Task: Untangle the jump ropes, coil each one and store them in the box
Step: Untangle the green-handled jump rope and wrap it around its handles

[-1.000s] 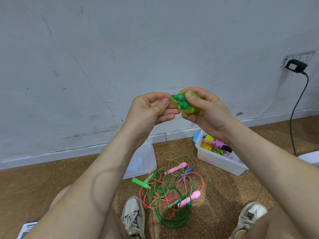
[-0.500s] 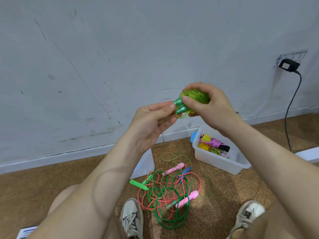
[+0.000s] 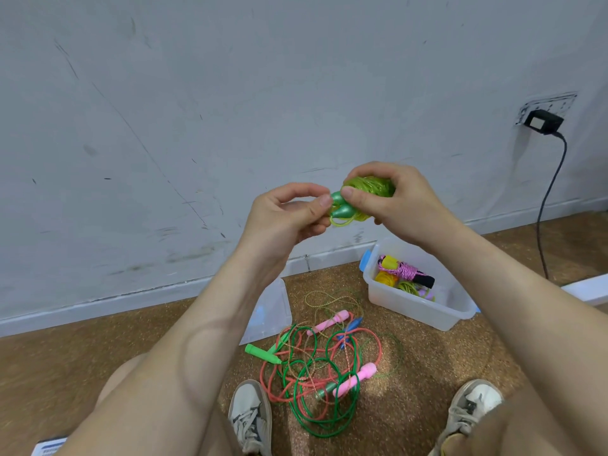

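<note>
Holding the coiled yellow-green plastic jump rope (image 3: 370,187) raised before the grey wall (image 3: 230,110), the right hand (image 3: 404,205) wraps curled fingers and thumb round the bundle. The left hand (image 3: 283,218) pinches at the two teal-green tapered handles (image 3: 342,209) that stick out of the coil.

On the brown cork floor (image 3: 444,357) lies one tangle of loose ropes (image 3: 316,366) (green, coral and braided cords intertwined), showing two pink handles (image 3: 355,378), one bright green handle (image 3: 261,353) and one blue handle (image 3: 353,324). One translucent plastic box (image 3: 414,307) stands near the skirting, right of the tangle, holding several coiled ropes. One clear lid (image 3: 273,311) lies left, partly hidden by the forearm. Two grey-white shoes (image 3: 251,416) flank the tangle. Bare floor separates tangle and box.
</note>
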{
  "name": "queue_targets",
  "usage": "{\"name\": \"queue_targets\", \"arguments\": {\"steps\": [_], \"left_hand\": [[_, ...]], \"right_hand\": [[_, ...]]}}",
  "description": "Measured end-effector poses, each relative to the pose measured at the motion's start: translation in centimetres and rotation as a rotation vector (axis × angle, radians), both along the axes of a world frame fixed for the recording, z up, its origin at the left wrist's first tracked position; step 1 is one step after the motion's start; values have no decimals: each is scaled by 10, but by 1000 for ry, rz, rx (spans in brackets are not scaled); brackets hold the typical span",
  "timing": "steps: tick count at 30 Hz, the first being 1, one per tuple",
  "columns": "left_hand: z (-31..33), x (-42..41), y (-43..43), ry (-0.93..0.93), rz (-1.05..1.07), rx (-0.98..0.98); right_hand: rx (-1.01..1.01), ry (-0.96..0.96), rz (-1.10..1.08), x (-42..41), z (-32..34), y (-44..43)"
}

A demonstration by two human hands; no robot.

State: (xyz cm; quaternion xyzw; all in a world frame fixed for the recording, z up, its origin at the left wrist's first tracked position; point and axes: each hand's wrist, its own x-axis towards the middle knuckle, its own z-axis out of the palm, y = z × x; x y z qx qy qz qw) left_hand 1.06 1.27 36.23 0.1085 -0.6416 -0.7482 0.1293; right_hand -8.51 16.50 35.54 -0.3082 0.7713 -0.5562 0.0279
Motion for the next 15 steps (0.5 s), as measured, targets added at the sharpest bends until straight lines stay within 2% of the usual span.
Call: {"name": "queue_targets", "arguments": {"steps": [3,6,9,11,13,15], "left_hand": [[-1,2,-1,8,-18,-270],[-6,-1,1,21,60,-484],[-19,-3,4,97,185,-1100],[-26,-5,3,72,151,-1352],[-27,-7,3,-59,103,-1376],[-24,-9,5,-175,117,-1152]], "right_hand": [[58,-25,24,0,0,4],[98,-46,-13,-1,-5,2],[169,43,-76,0,-10,-3],[273,178,-138,5,-14,-8],[340,317,-205,13,-19,-15],[321,478,-282,21,-24,-22]]}}
